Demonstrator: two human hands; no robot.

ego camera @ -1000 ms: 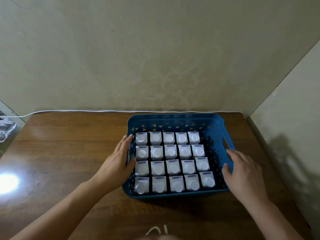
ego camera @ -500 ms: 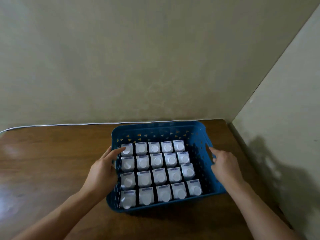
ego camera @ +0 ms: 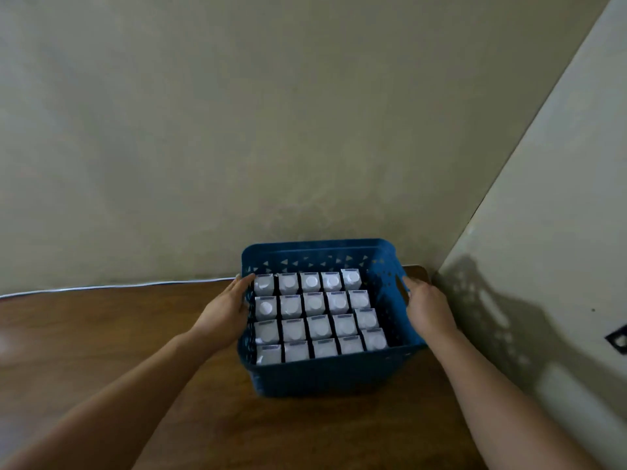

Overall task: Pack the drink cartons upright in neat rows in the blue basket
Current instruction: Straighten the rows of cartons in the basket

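Observation:
The blue basket (ego camera: pixel 332 373) stands on the brown wooden table (ego camera: pixel 101 334) near the back right corner. Inside it, several white drink cartons (ego camera: pixel 317 315) stand upright in neat rows, filling the left and middle part; a narrow strip along the right wall is bare. My left hand (ego camera: pixel 225 312) grips the basket's left wall, fingers over the rim. My right hand (ego camera: pixel 425 305) holds the right wall at its handle slot.
A beige wall rises right behind the basket and a second wall (ego camera: pixel 543 266) closes in on the right. A thin white cable (ego camera: pixel 112 287) runs along the table's back edge. Bare tabletop stretches to the left and front.
The basket has moved away from me toward the back right corner with both hands on its sides. The view has tilted upward, showing more wall.

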